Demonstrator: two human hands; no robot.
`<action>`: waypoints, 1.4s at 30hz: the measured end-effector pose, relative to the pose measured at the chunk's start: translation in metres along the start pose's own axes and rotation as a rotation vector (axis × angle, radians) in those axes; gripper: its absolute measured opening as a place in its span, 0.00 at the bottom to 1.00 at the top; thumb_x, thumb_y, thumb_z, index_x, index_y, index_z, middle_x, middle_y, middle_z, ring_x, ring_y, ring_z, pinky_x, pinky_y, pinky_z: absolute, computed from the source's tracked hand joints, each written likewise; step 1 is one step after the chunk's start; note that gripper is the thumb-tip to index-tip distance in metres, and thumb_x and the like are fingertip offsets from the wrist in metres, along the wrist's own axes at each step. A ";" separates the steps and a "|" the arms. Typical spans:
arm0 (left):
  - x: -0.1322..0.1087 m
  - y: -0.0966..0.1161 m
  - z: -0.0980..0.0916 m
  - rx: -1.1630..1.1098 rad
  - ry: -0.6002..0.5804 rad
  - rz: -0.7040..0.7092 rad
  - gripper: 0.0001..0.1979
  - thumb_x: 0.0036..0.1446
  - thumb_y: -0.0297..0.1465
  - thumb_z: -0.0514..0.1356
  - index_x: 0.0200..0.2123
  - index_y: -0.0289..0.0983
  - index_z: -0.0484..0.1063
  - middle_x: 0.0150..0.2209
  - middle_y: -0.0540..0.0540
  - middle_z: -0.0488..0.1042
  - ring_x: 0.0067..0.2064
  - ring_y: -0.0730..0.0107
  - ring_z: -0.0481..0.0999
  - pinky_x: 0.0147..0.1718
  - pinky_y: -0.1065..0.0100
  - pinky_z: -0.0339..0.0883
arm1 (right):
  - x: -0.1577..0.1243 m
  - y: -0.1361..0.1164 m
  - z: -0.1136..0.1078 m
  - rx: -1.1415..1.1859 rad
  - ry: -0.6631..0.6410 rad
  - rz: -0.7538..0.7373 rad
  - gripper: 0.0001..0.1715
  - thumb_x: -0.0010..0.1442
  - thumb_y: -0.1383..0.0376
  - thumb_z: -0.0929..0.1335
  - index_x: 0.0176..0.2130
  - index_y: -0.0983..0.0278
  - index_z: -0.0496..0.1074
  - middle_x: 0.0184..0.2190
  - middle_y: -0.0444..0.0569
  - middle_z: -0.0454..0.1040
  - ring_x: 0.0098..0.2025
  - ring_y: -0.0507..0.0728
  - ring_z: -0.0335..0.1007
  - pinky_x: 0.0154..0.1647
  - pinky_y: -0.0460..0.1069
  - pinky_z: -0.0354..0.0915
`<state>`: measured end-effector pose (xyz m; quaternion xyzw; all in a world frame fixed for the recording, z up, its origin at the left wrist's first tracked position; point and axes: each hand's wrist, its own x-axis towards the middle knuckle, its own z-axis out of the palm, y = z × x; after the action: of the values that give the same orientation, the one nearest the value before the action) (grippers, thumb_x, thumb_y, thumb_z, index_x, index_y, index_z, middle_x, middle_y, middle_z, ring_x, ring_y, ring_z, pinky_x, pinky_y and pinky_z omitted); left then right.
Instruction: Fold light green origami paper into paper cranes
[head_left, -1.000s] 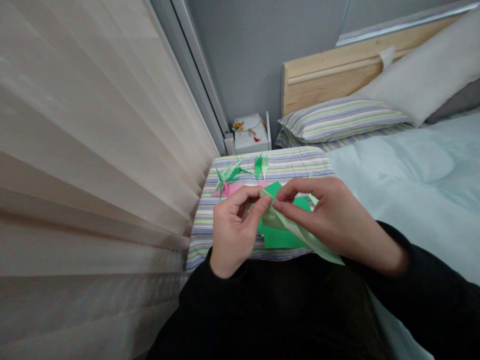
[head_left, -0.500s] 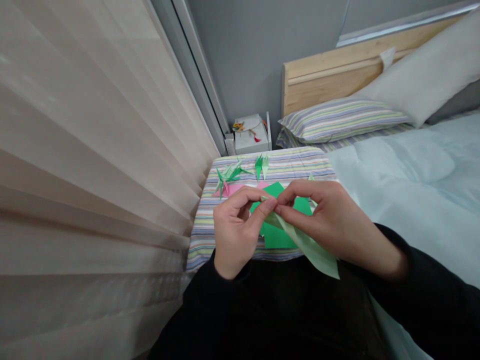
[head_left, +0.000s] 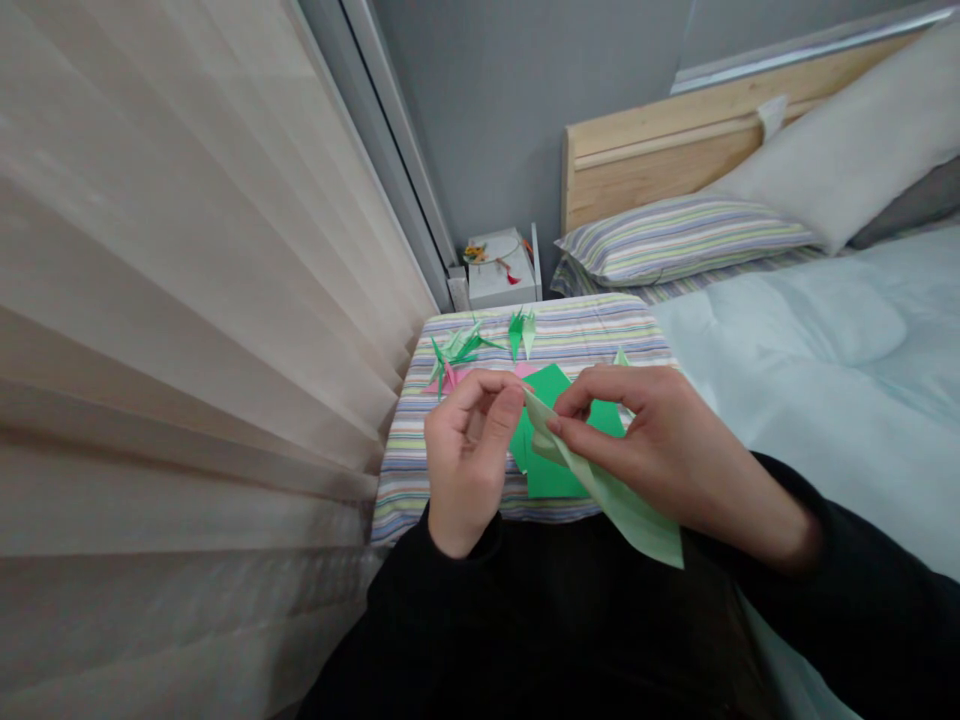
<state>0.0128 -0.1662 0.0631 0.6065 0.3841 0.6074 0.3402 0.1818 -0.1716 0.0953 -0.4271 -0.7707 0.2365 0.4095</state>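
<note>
Left hand (head_left: 465,470) has drawn back from the middle, where its fingertips met the other hand's half a second ago. Its fingers (head_left: 480,395) are now curled in together, with the thumb standing just beside the tip of the pale green paper (head_left: 622,510). I can't tell from here whether the thumb is touching it.

Right hand (head_left: 660,450) has the paper now, its thumb and fingers (head_left: 592,395) pinched together on a folded part near the upper end. The long strip slants down and out past that hand, its lower end hanging over the person's dark lap.

Beneath the hands, a bright green sheet (head_left: 555,475) lies flat on a striped cloth (head_left: 570,340) at the foot of the bed, partly overlapping a pink sheet (head_left: 469,378). Beyond them lie a cluster of folded green paper shapes (head_left: 461,350) and a second, smaller pair (head_left: 521,330). A small pale green scrap (head_left: 620,357) pokes up just above the right hand.

Both arms wear black sleeves (head_left: 847,560). A pale blue quilt (head_left: 810,340) covers the bed to the right, and a sheer curtain (head_left: 187,300) hangs along the left. Farther off are a striped pillow (head_left: 682,240), a wooden headboard (head_left: 660,170) and a white box (head_left: 499,280).
</note>
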 end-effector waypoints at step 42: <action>0.020 0.005 -0.002 0.151 -0.146 -0.023 0.07 0.59 0.27 0.64 0.28 0.35 0.74 0.28 0.50 0.75 0.33 0.72 0.74 0.35 0.69 0.69 | 0.014 0.036 0.005 0.279 -0.453 0.212 0.09 0.56 0.66 0.71 0.24 0.65 0.74 0.20 0.37 0.61 0.25 0.47 0.55 0.27 0.46 0.53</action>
<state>0.0102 -0.1508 0.0770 0.6688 0.4097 0.5269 0.3275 0.1903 -0.1414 0.0728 -0.3812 -0.7537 0.4711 0.2546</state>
